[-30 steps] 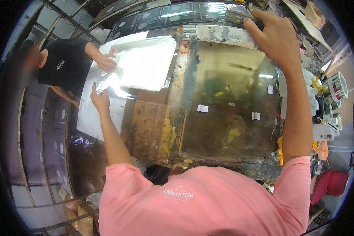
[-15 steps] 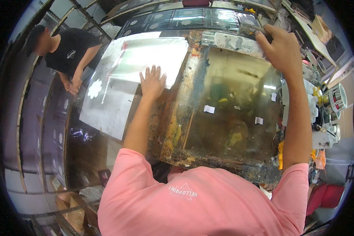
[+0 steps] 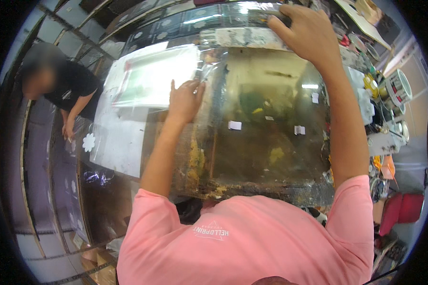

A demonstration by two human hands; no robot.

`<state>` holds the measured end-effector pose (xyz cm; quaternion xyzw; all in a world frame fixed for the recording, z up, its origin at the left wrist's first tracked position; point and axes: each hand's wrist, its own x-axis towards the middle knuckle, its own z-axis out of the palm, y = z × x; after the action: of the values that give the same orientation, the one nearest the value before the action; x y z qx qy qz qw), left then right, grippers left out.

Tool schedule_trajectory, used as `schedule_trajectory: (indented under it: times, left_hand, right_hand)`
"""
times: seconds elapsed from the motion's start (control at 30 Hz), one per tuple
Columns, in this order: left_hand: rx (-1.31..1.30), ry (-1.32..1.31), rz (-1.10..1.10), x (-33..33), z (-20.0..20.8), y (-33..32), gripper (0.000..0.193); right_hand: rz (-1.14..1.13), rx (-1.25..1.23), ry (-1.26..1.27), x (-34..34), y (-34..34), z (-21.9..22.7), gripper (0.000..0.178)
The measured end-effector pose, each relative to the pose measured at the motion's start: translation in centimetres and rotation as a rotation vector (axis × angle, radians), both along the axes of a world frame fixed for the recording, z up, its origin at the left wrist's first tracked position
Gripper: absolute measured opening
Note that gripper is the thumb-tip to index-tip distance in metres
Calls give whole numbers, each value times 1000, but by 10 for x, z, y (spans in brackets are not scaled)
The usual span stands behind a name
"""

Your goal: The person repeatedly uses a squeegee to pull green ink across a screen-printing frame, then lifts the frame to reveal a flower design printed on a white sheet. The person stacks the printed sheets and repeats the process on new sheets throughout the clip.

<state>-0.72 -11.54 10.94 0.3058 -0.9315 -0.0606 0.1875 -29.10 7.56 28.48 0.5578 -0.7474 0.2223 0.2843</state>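
My left hand (image 3: 188, 100) is at the right side of the worktop's white sheets, its fingers partly bent at the edge of a clear plastic sheet (image 3: 212, 71). The clear sheet lies over a white sheet (image 3: 152, 78) and reaches onto the paint-stained frame. To its right is a glassy, yellow-brown panel (image 3: 271, 161) with small white tabs (image 3: 234, 125) on it. My right hand (image 3: 309, 35) is at the panel's far right corner, thumb and fingers closed round something dark, mostly hidden by the hand.
At the left, a person (image 3: 64, 85) in a black shirt stands near dark sheets with white flower shapes. More dark printed sheets (image 3: 176, 28) lie beyond the far edge. Paint tubs (image 3: 398, 88) crowd the right side, above a red chair (image 3: 404, 208).
The clear sheet has slid right, off the white sheets and over the frame's left side, along with my left hand. My right hand has shifted slightly farther away. The view has moved too.
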Motion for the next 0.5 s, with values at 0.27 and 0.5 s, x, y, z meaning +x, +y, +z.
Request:
schedule_trajectory:
  times: [0.27,0.5]
  left_hand:
    - [90,-130,-292,-124,-80,139,95]
    - [49,-90,-465,-160,-108,183,132]
  right_hand:
    - [25,-63,-30,3,-2,4,50]
    - [72,-42,-28,-6,-7,8,52]
